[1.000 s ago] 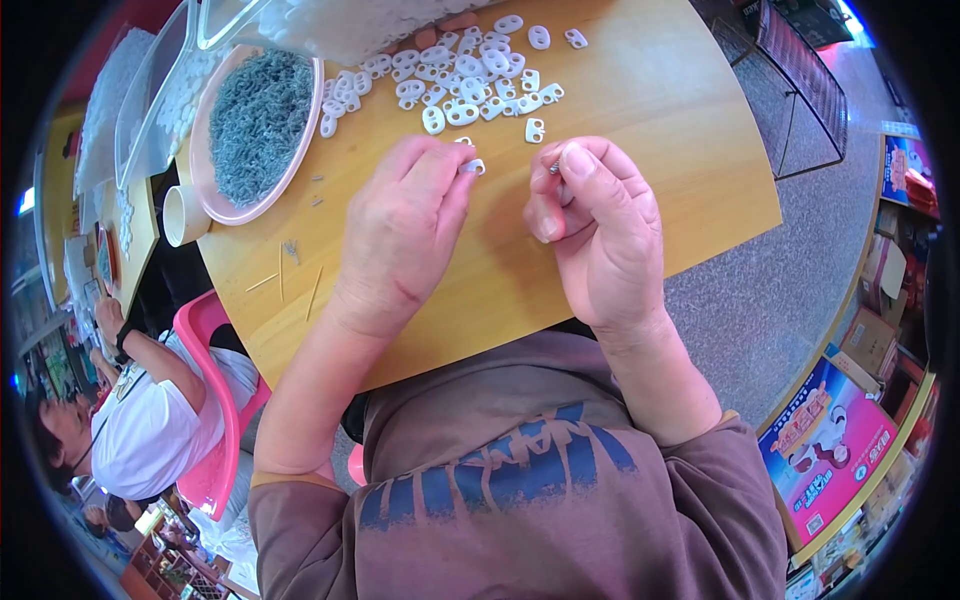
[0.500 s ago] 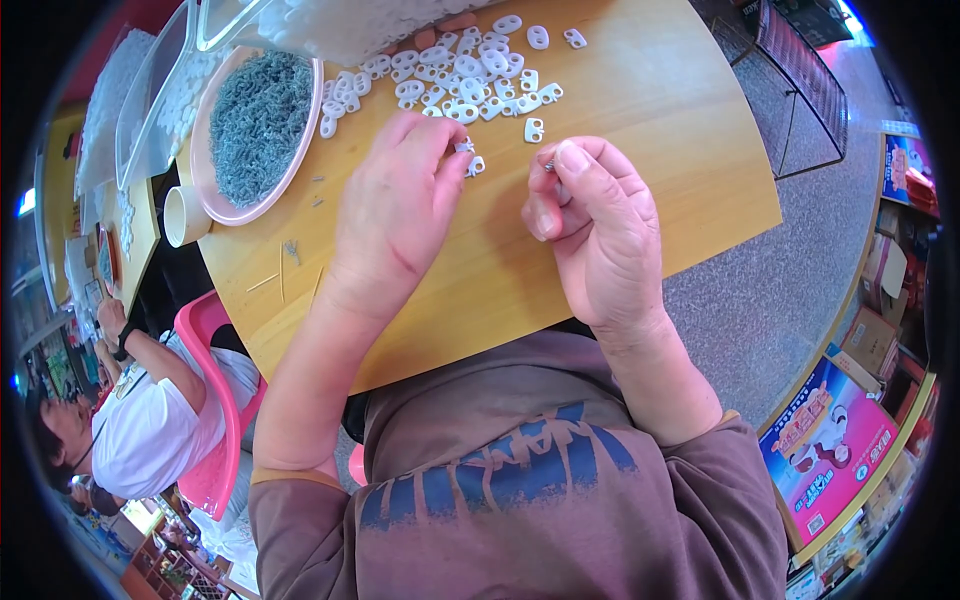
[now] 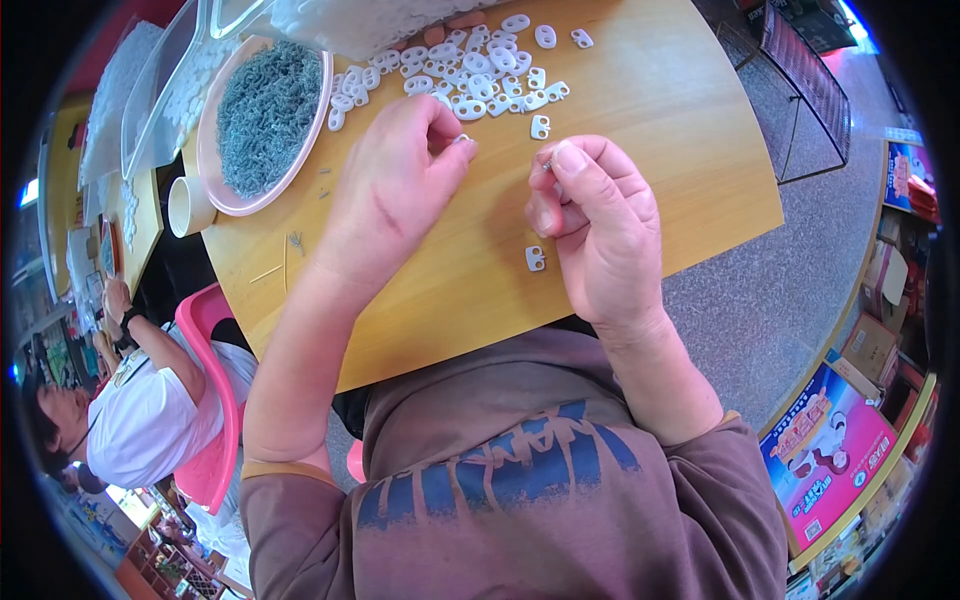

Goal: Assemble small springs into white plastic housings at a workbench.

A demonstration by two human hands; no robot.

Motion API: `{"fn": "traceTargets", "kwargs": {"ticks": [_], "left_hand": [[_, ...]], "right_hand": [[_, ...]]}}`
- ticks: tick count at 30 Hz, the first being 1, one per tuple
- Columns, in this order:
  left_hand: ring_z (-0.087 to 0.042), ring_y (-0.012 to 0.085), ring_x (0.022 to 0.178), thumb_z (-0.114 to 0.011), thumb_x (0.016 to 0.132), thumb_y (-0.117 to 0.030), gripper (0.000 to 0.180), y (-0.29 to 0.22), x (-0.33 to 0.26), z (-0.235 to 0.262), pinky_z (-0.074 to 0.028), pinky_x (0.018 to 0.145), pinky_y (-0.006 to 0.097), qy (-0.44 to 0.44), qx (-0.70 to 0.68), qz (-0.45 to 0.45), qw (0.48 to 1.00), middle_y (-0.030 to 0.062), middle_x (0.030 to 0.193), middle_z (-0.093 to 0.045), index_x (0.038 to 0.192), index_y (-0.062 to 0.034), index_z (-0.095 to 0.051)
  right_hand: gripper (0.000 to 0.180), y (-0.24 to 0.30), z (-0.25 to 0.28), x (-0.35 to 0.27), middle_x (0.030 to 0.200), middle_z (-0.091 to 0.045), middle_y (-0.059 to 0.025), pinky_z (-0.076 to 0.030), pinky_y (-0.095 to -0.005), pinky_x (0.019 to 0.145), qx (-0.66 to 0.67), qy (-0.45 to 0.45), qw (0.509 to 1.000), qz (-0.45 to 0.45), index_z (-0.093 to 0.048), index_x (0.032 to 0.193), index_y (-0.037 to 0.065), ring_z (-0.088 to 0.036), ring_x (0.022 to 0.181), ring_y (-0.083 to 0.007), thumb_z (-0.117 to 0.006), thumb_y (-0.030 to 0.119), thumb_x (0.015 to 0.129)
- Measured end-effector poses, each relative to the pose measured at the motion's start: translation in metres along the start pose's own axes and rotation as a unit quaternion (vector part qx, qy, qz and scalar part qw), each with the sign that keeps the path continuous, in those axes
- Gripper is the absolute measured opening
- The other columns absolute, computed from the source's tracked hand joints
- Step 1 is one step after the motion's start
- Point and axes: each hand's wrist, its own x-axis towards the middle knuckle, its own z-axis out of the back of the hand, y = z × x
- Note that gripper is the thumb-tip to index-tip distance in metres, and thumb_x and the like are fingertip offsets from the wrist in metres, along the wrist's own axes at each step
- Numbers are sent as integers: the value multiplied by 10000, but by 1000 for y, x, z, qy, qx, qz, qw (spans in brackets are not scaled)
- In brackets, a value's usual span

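Observation:
My left hand [image 3: 400, 185] pinches a small white plastic piece [image 3: 461, 139] between thumb and forefinger, mostly hidden by the fingertips. Opposite it, my right hand [image 3: 605, 220] is closed, with thumb and forefinger gripping a tiny grey metal piece [image 3: 547, 166], too small to make out fully. Just beyond the hands spreads a pile of white two-holed plastic pieces [image 3: 478, 87]. One white piece [image 3: 540, 127] lies apart, beyond my right fingertips. Another white piece [image 3: 535, 259] rests on the wooden table [image 3: 450, 300], left of my right palm.
A pink bowl [image 3: 327, 110] heaped with small grey metal pieces [image 3: 265, 120] stands at the far left, beside a cream cylinder [image 3: 190, 207]. Thin sticks [image 3: 285, 262] lie nearer. Clear plastic bins [image 3: 160, 90] hold white pieces. Another person [image 3: 150, 400] sits left on a pink chair [image 3: 225, 400].
The white pieces beside my left fingertips are no longer there; my left hand now pinches one. A white piece now lies on the table beside my right hand, which keeps its grip.

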Motion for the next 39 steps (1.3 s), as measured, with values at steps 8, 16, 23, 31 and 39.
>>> {"fn": "traceTargets", "kwargs": {"ticks": [8, 16, 23, 31, 39], "left_hand": [[-466, 40, 568, -543, 788, -75, 97, -3, -24, 0, -378, 510, 192, -46, -201, 125, 971, -8, 687, -512, 849, -10, -506], [-549, 85, 645, -558, 795, -64, 173, -33, -60, 8, -433, 606, 192, -11, -555, 178, 813, 27, 764, -555, 946, 0, -502], [-523, 98, 548, -569, 763, -20, 206, -47, -71, 16, -420, 513, 191, -51, -644, 221, 730, 52, 740, -557, 951, -1, -489], [-496, 79, 513, -570, 771, -57, 223, -55, -69, 13, -397, 482, 186, -59, -652, 210, 726, 38, 714, -547, 966, -14, -470], [-499, 79, 532, -566, 775, -61, 224, -53, -70, 9, -400, 491, 192, -58, -654, 199, 728, 36, 731, -540, 971, -18, -466]], "right_hand": [[99, -8, -11, -2, 742, -532, -39, -369, -197, 524, -41, -8, 999, 6, -530, 843, 29, -449, 554, -79, -498, 122, 838], [105, -10, -10, -9, 762, -561, -43, -373, -175, 535, -72, -27, 996, 49, -543, 879, 8, -447, 570, -54, -544, 91, 814], [134, -11, -15, -15, 801, -573, -55, -379, -165, 552, -81, 42, 996, 21, -561, 890, -3, -465, 611, -51, -562, 100, 804], [112, -6, -15, -16, 820, -569, -46, -391, -175, 550, -24, 95, 995, -5, -568, 865, 10, -492, 651, -62, -565, 105, 805], [135, -8, -15, -18, 831, -546, -57, -378, -179, 525, -52, 109, 993, 0, -562, 863, 9, -471, 639, -66, -549, 133, 812]]}}
